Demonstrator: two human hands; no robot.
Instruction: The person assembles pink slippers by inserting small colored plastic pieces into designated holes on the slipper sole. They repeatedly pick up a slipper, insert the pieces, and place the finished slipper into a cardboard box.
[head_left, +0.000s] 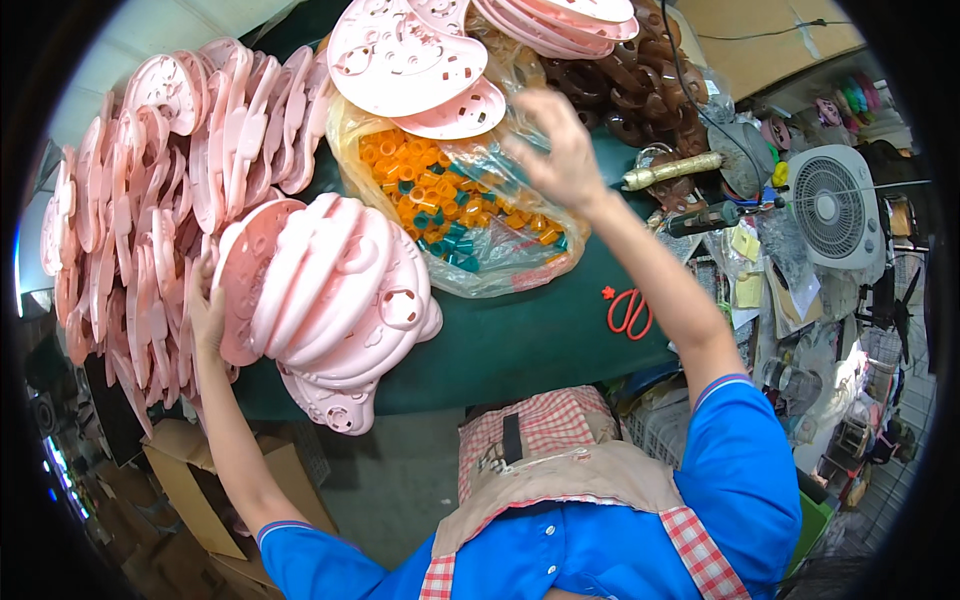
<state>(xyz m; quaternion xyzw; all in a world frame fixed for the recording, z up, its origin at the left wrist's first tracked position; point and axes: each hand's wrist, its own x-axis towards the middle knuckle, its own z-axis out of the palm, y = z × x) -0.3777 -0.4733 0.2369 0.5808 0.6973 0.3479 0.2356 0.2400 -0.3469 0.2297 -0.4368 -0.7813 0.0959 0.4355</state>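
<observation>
At the left of the table, my left hand (206, 311) rests against the edge of a pink plastic shell (259, 277), at the side of a leaning stack of pink molded parts (337, 277); whether its fingers grip the shell cannot be told. My right hand (556, 154), blurred, is raised with fingers apart over the right side of a clear plastic bag (450, 281). Orange plastic caps (420, 180) and teal caps (461, 251) fill the bag. Flat pink plastic plates (409, 64) lie above it, partly over the bag.
Many pink shells (157, 225) are piled at the far left. Brown plastic rings (637, 82) lie at the back right. Red-handled scissors (630, 313) lie near the right front edge. An electric screwdriver (701, 220), a grey fan (829, 202) and a cardboard box (195, 502) surround the table.
</observation>
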